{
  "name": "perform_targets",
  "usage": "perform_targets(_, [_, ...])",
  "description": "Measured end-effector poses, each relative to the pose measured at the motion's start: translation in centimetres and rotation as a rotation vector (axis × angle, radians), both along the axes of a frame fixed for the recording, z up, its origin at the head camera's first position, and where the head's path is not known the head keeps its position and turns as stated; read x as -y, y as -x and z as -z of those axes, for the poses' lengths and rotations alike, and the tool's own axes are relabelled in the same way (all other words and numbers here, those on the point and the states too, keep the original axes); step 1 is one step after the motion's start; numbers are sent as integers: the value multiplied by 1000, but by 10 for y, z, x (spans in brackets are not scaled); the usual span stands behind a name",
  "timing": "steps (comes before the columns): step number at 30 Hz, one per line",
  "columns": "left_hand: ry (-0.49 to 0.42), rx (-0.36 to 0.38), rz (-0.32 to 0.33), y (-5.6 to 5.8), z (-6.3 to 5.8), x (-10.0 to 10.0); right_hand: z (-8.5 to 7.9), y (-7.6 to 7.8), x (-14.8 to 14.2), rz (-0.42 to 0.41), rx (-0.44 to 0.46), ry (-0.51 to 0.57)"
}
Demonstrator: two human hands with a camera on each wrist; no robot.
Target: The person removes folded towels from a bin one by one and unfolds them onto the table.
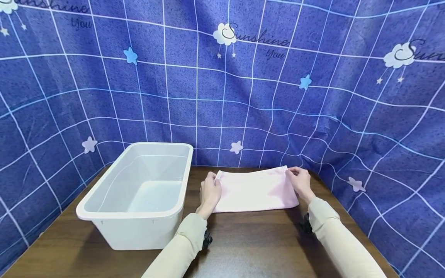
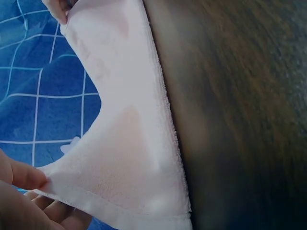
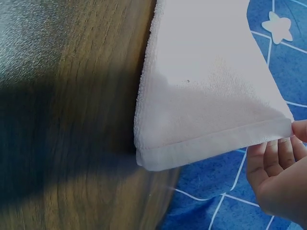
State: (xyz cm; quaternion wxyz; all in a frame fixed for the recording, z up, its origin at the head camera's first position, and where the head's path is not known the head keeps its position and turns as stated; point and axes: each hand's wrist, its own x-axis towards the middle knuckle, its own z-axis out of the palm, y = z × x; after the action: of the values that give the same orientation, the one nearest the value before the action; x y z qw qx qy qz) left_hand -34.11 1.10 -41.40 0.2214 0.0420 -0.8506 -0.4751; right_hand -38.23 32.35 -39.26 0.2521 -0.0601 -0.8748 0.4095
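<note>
A pale pink towel [image 1: 255,191] is stretched between both hands, its upper edge raised and sagging a little in the middle. My left hand [image 1: 210,193] pinches the upper left corner between thumb and fingers, as the left wrist view shows on the towel [image 2: 120,158]. At the upper right corner, my right hand [image 1: 301,183] pinches the cloth in the same way. In the right wrist view the towel's hemmed side [image 3: 216,139] runs down from those fingers, and its folded lower edge lies along the brown wooden table [image 1: 253,239].
To the left of the towel stands a white plastic tub [image 1: 139,231] with a broad rim, close to my left forearm. A blue curtain [image 1: 250,96] with grid lines, stars and clouds surrounds the table at the back and sides. Dark wrist devices show under both sleeves.
</note>
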Motion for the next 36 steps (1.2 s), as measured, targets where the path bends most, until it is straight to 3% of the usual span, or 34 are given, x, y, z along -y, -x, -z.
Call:
perform_targets(12, [23, -11, 28, -14, -5, 1, -2, -14, -14, -31, 24, 32])
perform_targets(23, [73, -29, 49, -26, -7, 5, -10, -29, -24, -248, 76, 182])
perform_targets(36, [118, -45, 92, -42, -12, 7, -18, -48, -47, -490, 253, 297])
